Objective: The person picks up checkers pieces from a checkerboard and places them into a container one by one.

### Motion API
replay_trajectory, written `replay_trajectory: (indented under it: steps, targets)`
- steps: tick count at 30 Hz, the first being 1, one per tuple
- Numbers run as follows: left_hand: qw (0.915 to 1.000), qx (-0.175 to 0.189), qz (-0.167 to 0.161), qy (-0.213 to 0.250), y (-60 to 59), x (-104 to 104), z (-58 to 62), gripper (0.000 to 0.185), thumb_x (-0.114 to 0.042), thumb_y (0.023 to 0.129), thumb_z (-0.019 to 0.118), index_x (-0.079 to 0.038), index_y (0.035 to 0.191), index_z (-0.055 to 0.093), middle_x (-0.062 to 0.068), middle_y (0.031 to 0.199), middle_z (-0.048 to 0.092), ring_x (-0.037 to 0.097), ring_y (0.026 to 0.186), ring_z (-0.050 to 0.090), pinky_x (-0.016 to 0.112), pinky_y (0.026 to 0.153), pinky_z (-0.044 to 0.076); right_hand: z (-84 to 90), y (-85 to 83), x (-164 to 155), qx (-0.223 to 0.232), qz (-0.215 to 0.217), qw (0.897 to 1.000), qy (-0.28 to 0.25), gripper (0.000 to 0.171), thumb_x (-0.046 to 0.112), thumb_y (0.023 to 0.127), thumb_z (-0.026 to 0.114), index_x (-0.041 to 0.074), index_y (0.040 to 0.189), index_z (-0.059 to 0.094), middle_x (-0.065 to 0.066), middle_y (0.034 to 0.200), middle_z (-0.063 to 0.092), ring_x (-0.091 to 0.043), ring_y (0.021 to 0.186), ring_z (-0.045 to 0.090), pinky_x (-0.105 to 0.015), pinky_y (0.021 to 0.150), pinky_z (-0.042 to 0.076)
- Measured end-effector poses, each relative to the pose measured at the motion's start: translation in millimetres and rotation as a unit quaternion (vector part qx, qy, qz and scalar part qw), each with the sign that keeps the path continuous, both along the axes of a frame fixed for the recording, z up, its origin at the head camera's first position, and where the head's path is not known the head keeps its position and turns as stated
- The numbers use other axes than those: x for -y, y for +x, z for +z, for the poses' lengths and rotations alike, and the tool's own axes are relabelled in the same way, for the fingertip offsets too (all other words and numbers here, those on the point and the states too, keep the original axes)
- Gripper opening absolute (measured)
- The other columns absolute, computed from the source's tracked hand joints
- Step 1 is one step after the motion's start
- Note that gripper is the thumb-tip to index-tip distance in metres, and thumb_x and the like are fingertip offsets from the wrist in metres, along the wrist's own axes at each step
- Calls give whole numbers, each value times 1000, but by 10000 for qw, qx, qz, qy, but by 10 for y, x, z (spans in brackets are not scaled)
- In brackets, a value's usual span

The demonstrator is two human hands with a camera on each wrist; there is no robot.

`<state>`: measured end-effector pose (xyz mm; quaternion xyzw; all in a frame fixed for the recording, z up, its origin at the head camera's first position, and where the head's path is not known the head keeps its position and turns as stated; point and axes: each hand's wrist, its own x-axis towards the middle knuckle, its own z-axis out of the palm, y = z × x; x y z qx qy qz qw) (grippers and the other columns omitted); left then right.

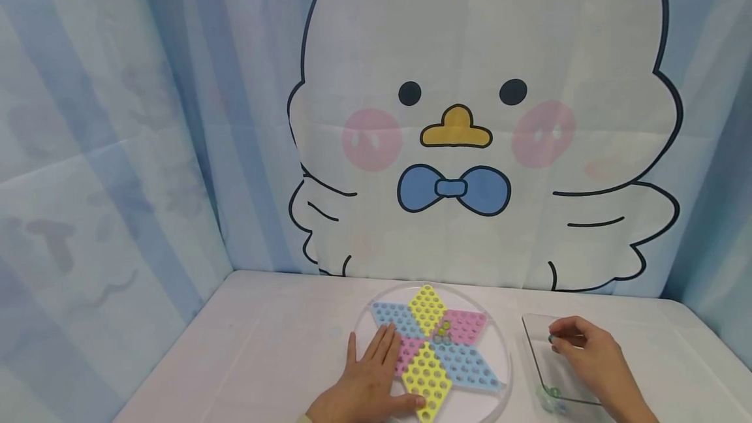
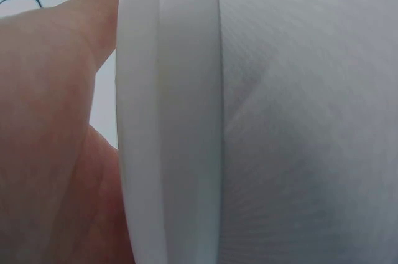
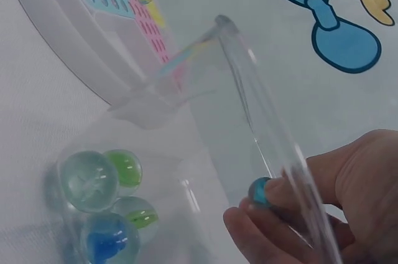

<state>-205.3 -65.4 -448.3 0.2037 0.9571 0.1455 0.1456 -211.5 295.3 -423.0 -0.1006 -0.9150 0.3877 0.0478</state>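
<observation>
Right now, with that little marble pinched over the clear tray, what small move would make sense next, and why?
Probably carry it left to the star board. The right hand already pinches a teal marble above the clear tray, the left hand presses flat on the board, and a few marbles sit at its centre.

Two bare hands [image 1: 367, 384], pale cuff edge

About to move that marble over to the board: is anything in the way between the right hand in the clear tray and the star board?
Only the clear tray wall: the right hand pinches a marble inside it, so it must lift over. Beyond, bare table up to the star board. The left hand rests on the board's far side, off the path.
</observation>
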Motion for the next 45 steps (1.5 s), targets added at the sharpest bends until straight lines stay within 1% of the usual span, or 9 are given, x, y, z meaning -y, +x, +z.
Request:
replay_trajectory:
  steps: [3, 8, 13, 16, 20, 28, 35, 42, 45]
  targets:
    - [10000, -19, -21, -19, -3, 4, 8, 113, -86, 79, 44, -12, 160, 17, 5, 168, 10, 23, 156, 8, 70, 116, -2, -14, -20, 4, 78, 38, 10000, -10, 23, 1, 91, 59, -4, 114, 60, -22, 109, 67, -30, 96, 68, -42, 80, 57]
    - [10000, -53, -16, -40, -3, 2, 14, 113, -87, 79, 43, -12, 160, 18, 5, 168, 9, 23, 156, 8, 70, 116, -2, -36, -47, -13, 129, 313, 9988, 353, 18, 6, 87, 65, 2, 106, 65, -15, 104, 71, -28, 94, 68, -47, 82, 53]
    - [10000, -60, -1, -41, -4, 0, 7, 112, -86, 79, 45, -13, 159, 18, 5, 168, 10, 23, 156, 9, 70, 116, -2, -54, -40, -10, -57, 642, 9954, 715, 14, 7, 84, 69, 6, 98, 67, -8, 98, 72, -20, 87, 68, -40, 78, 52]
    - [10000, -48, 24, -51, -8, -3, 5, 112, -86, 78, 45, -13, 159, 19, 5, 168, 11, 23, 156, 9, 71, 115, -2, -58, -37, -3, -118, 731, 9943, 770, 14, 7, 83, 70, 6, 97, 67, -6, 96, 71, -17, 84, 67, -35, 75, 51]
    - [10000, -64, 2, -53, -6, -1, 12, 112, -86, 79, 45, -13, 160, 18, 5, 168, 10, 23, 156, 9, 71, 115, -1, -60, -40, 8, -113, 809, 9935, 791, 15, 5, 83, 69, 5, 97, 67, -3, 94, 70, -16, 83, 66, -32, 73, 52]
    - [9998, -151, -52, -73, -2, -3, 30, 110, -85, 81, 45, -13, 160, 18, 5, 168, 10, 23, 156, 9, 71, 115, 0, -53, -57, 36, -60, 828, 9936, 762, 14, 0, 84, 67, 2, 98, 66, -4, 93, 70, -18, 84, 66, -39, 77, 55]
    - [10000, -78, -24, -53, -5, -8, 23, 111, -85, 80, 45, -13, 159, 18, 5, 168, 10, 24, 156, 10, 71, 115, 0, -30, -52, 23, -75, 705, 9943, 802, 13, 3, 88, 63, 3, 100, 66, -6, 95, 71, -25, 91, 67, -48, 82, 53]
    - [9999, -115, -109, -3, -5, 3, 8, 111, -85, 80, 44, -12, 159, 18, 6, 168, 11, 25, 156, 10, 72, 115, 1, 3, -29, 32, -215, 604, 9959, 636, 15, 4, 90, 61, 0, 103, 65, -7, 95, 71, -25, 91, 68, -39, 75, 55]
    - [9998, -141, -123, 1, 5, 10, 10, 110, -85, 81, 45, -12, 159, 18, 7, 168, 12, 25, 156, 11, 72, 115, 2, 30, -29, 46, -200, 526, 9970, 530, 18, 4, 92, 59, -2, 108, 64, -9, 97, 71, -26, 91, 67, -39, 74, 56]
